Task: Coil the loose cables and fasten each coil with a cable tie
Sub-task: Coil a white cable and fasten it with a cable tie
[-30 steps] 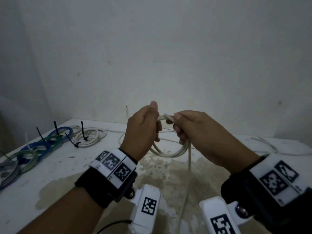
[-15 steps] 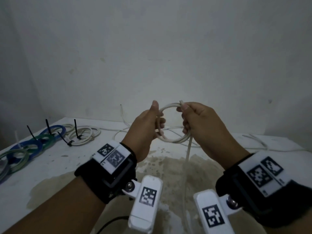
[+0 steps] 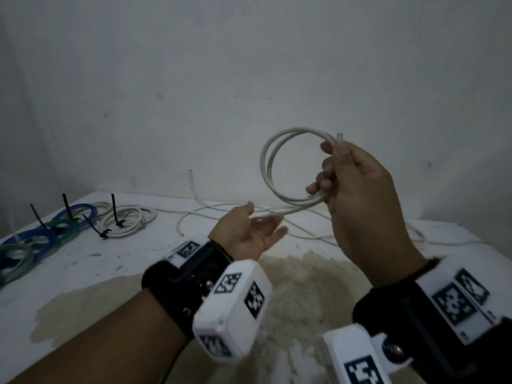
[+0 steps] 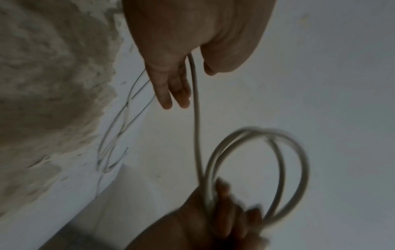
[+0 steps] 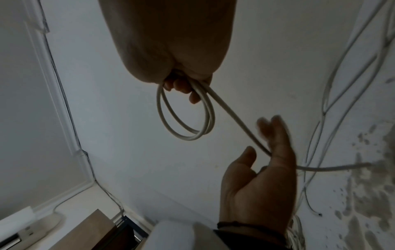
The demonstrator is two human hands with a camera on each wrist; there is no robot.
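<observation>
Right hand: raised above the surface, fingers curled round a white cable coil of 2 loops; thumb presses the cable's cut end against the top of the coil.
White cable coil: held upright in the air in front of the wall, well above the surface; the wrist views show the same 2 loops hanging from the closed right fingers.
Free run of cable: leaves the bottom of the coil, slopes down and left, and passes across the left hand.
Left hand: lower and to the left, palm up, fingers straight and relaxed; the cable lies across them between thumb and fingers, not clasped.
Loose white cable: the rest trails in slack curves over the white surface near the wall.
Finished coils: 1 white coil with black cable ties standing up from it, then blue coils and green coils, laid in a row at the far left.
Surface: white, with a large brownish stain under the hands.
</observation>
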